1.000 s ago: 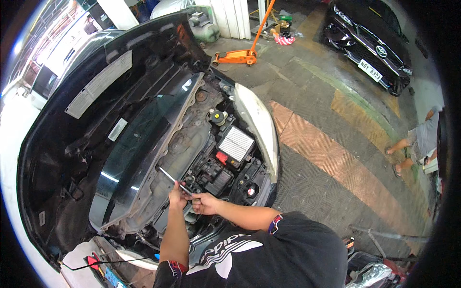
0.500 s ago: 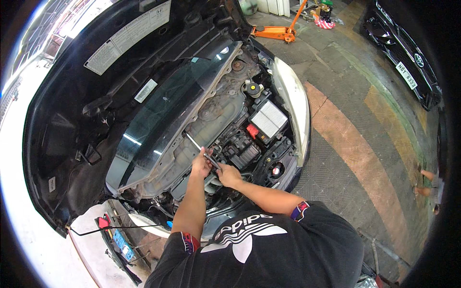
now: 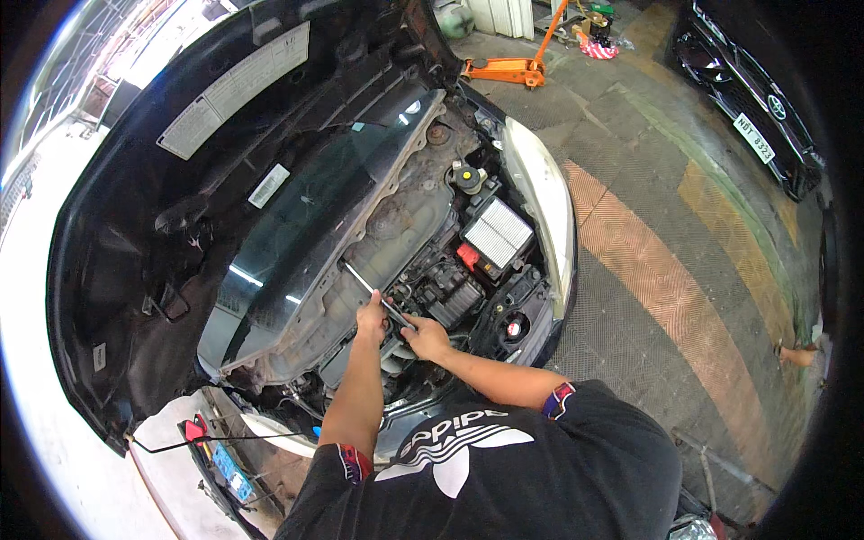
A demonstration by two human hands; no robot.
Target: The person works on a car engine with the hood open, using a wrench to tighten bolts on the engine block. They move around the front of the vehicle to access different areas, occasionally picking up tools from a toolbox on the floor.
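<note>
One long metal tool [image 3: 364,281], slim and bright, a ratchet with extension or a like wrench by the look of it; its exact kind is too small to tell. It lies slanted over the middle of the engine bay [image 3: 396,225], upper end toward the cowl below the windscreen [image 3: 297,225], lower end down among the dark engine parts.

Handling, judged: stiff steel, moderately heavy for its girth, not fragile, likely slick if oily. Best taken along the shaft or handle with a full wrap, a second hand steadying the working end.

Left hand [image 3: 371,317]: fingers closed round the tool's shaft near its middle, gripping it.

Right hand [image 3: 425,337]: at the tool's lower end, fingers curled and touching it or the fitting beneath; how tightly they close cannot be told.

Adjacent items:
- white ribbed air filter box [image 3: 498,237], toward the bay's right edge
- red battery terminal cover [image 3: 468,256], just beside the box
- yellow-capped reservoir [image 3: 469,176], toward the bay's far right corner
- raised bonnet [image 3: 180,180], at the bay's left
- orange floor jack [image 3: 508,67], on the floor well beyond the car
- dark parked car [image 3: 747,99], well apart at right
</note>
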